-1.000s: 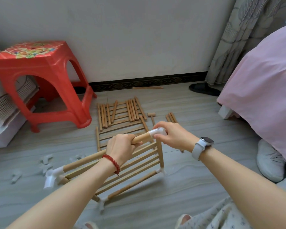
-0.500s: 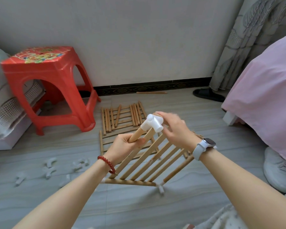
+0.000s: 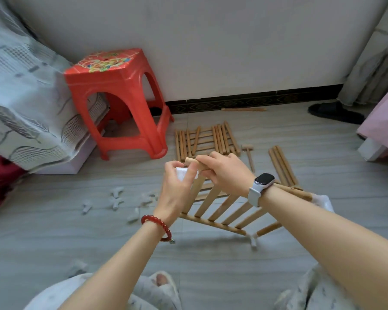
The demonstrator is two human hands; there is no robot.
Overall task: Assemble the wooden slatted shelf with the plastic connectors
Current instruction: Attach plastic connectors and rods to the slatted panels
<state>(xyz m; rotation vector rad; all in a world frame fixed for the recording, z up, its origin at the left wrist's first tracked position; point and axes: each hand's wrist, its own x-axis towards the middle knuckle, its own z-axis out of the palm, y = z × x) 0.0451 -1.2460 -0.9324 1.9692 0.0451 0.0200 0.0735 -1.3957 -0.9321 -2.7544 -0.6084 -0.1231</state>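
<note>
left hand [image 3: 177,189] now pinches connector [image 3: 184,173] | right hand [image 3: 224,173] took rail [image 3: 194,162]

One view only, from a camera worn on the person's head. It looks forward and steeply down over both forearms, which enter from the bottom edge and meet near the centre of the frame. The left hand [image 3: 177,186] and right hand [image 3: 226,173] sit close to the lens, with the slatted shelf panel [image 3: 220,206] just beneath them. The lens is wide-angle, so straight lines bend toward the edges. Beyond the hands the grey floor [image 3: 54,231] stretches away to a white wall [image 3: 211,41] across the top. A red stool [image 3: 117,99] stands at upper left, farther off. The person's knees show along the bottom edge.
</note>
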